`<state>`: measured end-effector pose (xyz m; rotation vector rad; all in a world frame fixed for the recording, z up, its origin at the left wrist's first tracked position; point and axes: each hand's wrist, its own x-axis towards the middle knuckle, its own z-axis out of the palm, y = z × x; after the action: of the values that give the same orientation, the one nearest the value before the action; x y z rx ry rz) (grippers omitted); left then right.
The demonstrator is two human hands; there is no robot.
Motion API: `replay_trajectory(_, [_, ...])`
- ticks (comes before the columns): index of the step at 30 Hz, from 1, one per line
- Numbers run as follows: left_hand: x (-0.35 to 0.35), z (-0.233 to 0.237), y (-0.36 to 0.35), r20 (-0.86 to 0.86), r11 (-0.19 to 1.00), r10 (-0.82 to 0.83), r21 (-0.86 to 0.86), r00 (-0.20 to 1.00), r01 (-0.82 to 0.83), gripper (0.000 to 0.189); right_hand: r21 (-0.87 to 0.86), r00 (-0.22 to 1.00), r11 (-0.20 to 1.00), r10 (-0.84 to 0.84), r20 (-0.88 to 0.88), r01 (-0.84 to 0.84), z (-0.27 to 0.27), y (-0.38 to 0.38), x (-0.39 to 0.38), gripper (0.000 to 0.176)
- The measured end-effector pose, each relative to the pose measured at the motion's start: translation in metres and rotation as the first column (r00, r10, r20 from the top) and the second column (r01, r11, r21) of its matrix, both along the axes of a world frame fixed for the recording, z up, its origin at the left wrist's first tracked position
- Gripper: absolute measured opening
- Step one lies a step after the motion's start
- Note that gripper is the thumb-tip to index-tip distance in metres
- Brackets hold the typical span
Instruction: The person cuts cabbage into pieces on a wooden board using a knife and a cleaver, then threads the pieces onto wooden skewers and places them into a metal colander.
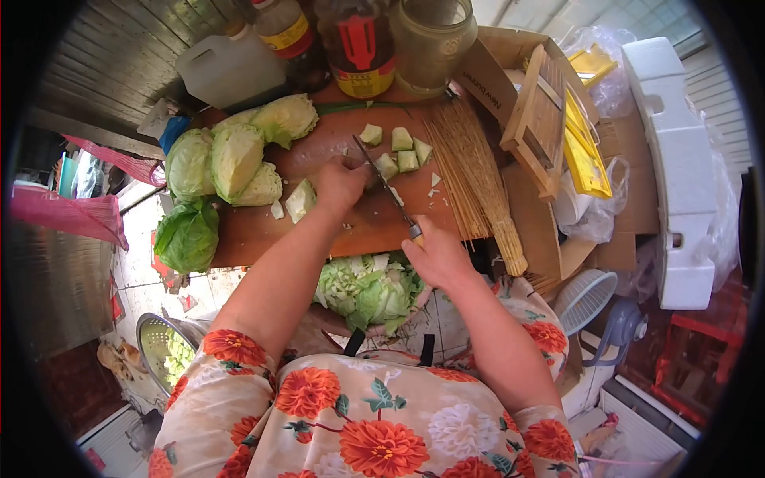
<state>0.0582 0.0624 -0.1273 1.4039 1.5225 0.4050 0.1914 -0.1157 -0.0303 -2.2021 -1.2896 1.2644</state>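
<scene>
My right hand (438, 253) is wrapped around the wooden handle of a kitchen knife (387, 183), its blade slanting up and left over the reddish-brown board (271, 231). Beside the blade, my left hand (343, 185) has curled fingers; what they hold is hidden. Several pale cabbage core chunks (408, 161) lie just past the knife. Another cut core piece (300, 201) sits left of my left hand. Cut cabbages (237, 163) are piled on the board's left side, with a greener cabbage (187, 237) at the corner. Below the board, a basin holds cut cabbage leaves (370, 288).
A straw whisk broom (486, 183) lies along the board's right side. Bottles (355, 48), a glass jar (430, 48) and a white jug (231, 72) line the back. At right stand a cardboard box (530, 211), a wooden slicer (538, 119) and white foam (673, 175). A metal colander (151, 338) is lower left.
</scene>
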Motion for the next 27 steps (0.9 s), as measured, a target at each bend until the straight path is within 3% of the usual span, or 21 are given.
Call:
replay_trajectory(6, [-0.001, -0.002, 0.016, 0.083, 0.996, 0.058, 0.064, 0.995, -0.063, 0.03, 0.057, 0.995, 0.996, -0.058, -0.076, 0.063, 0.004, 0.008, -0.005, 0.053])
replay_trajectory(11, [0.001, -0.001, 0.021, 0.053, 0.983, -0.011, 0.186, 0.999, 0.001, 0.023, 0.136, 0.988, 0.987, -0.069, -0.135, 0.087, 0.025, 0.01, -0.011, 0.052])
replay_trajectory(18, [0.003, 0.012, 0.015, 0.218, 0.996, -0.006, 0.091, 0.976, -0.014, 0.013, 0.184, 0.98, 0.973, -0.107, -0.168, 0.138, 0.038, 0.007, -0.017, 0.054])
replay_trajectory(21, [-0.01, 0.018, 0.021, 0.186, 0.996, -0.019, 0.087, 0.982, 0.002, 0.014, 0.162, 0.975, 0.976, -0.116, -0.187, 0.147, 0.043, 0.005, -0.019, 0.054])
replay_trajectory(23, [-0.021, 0.038, 0.024, -0.017, 0.964, -0.077, 0.253, 0.997, 0.079, 0.021, 0.18, 0.973, 0.972, -0.113, -0.199, 0.15, 0.041, 0.003, -0.022, 0.054])
replay_trajectory(27, [-0.053, 0.077, 0.025, -0.094, 0.915, -0.164, 0.357, 0.982, 0.187, 0.03, 0.227, 0.972, 0.964, -0.09, -0.217, 0.14, 0.045, -0.002, -0.03, 0.054])
